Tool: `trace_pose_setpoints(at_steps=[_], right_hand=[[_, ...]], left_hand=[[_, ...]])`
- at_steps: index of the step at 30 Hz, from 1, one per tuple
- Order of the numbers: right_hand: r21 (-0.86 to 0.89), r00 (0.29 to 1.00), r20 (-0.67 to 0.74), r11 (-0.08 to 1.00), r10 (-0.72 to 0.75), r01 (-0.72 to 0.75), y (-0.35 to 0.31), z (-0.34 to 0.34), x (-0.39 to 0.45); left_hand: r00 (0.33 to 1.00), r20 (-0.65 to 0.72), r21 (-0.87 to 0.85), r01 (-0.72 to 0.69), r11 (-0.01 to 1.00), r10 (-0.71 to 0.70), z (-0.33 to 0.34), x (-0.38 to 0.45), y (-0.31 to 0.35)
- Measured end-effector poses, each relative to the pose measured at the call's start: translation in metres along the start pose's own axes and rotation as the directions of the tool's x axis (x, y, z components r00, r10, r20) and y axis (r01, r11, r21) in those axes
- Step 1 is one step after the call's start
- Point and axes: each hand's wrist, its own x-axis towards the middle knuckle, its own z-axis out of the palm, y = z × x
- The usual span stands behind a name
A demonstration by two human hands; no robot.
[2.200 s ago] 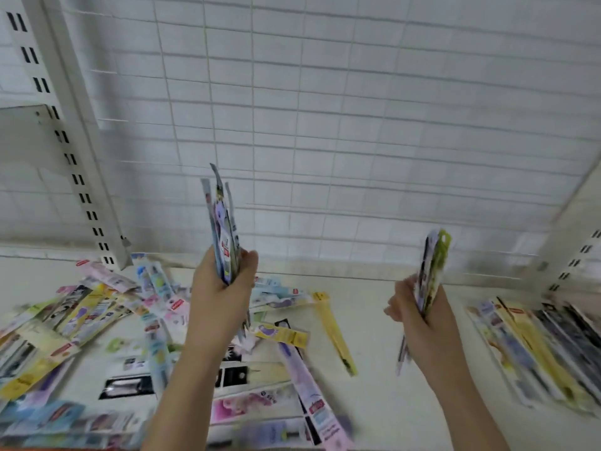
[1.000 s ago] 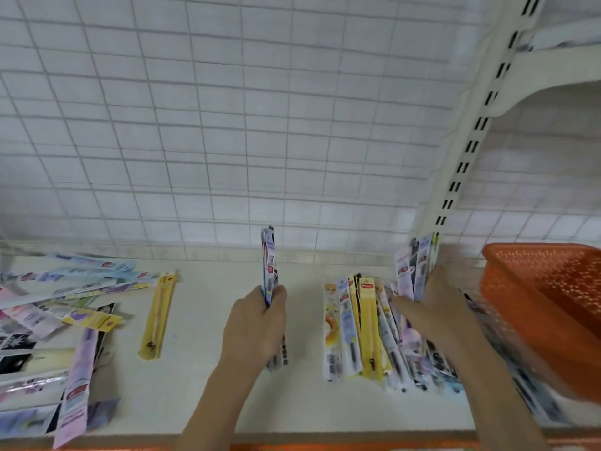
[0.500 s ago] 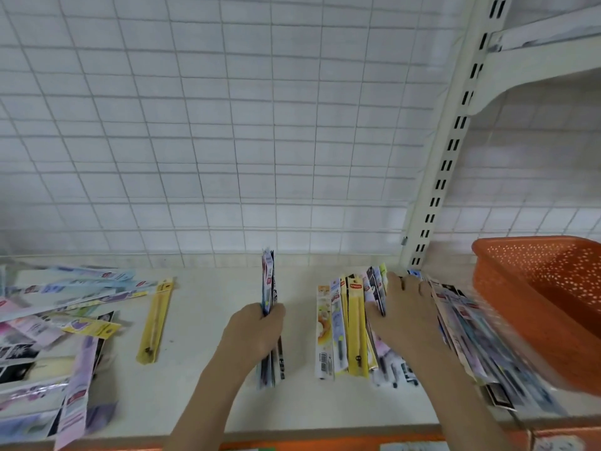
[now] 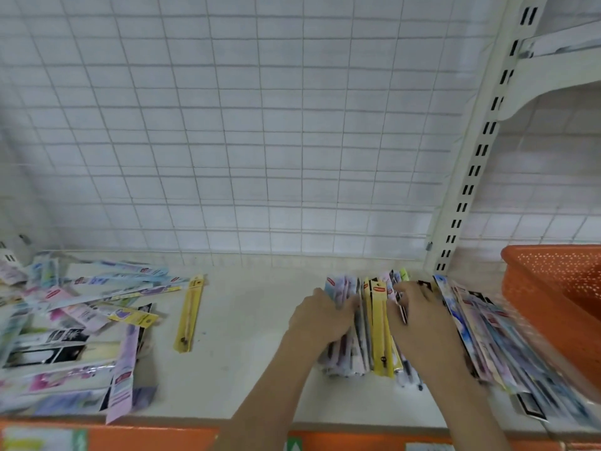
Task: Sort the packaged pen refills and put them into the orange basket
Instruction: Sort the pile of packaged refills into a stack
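From the head camera I look down at a pale shelf (image 4: 247,353) with a white wire grid wall (image 4: 260,125) behind it.

My two hands are close together in the middle right, on a neat stack of packaged pen refills (image 4: 379,323). These are long, thin, flat packs lying side by side, with their tops pointing at the wall. I can see yellow ones in the middle, and purple, white and black ones around them. My left hand (image 4: 320,317) has its fingers curled on the left side of the stack. My right hand (image 4: 419,317) grips the right side. The yellow packs show in the gap between the hands.

Just right of that stack lies a second row of packs (image 4: 487,340), fanned out and leaning toward the orange basket (image 4: 553,288). The basket sits at the far right edge of the shelf and has little holes in its wall.

On the left is a messy pile of packs (image 4: 74,336), pink, blue, purple and black, crossing over each other. One yellow pack (image 4: 190,312) lies alone between the pile and my hands.
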Motion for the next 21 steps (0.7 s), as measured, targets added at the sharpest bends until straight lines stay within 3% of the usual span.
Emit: trace_pose_setpoints(at_steps=[10, 15, 21], right_hand=[[0.004, 0.990, 0.035, 0.991, -0.134, 0.134, -0.062, 0.026, 0.003], [0.083, 0.973, 0.126, 0.979, -0.196, 0.186, -0.116, 0.064, -0.006], [0.135, 0.928, 0.302, 0.974, -0.216, 0.183, -0.190, 0.110, -0.017]], left_hand=[[0.989, -0.145, 0.066, -0.014, 0.998, 0.023, -0.055, -0.007, -0.071], [0.953, -0.300, 0.081, -0.015, 0.997, 0.039, -0.101, -0.024, -0.157], [0.893, -0.447, 0.040, 0.078, 0.996, -0.052, -0.166, -0.045, -0.248]])
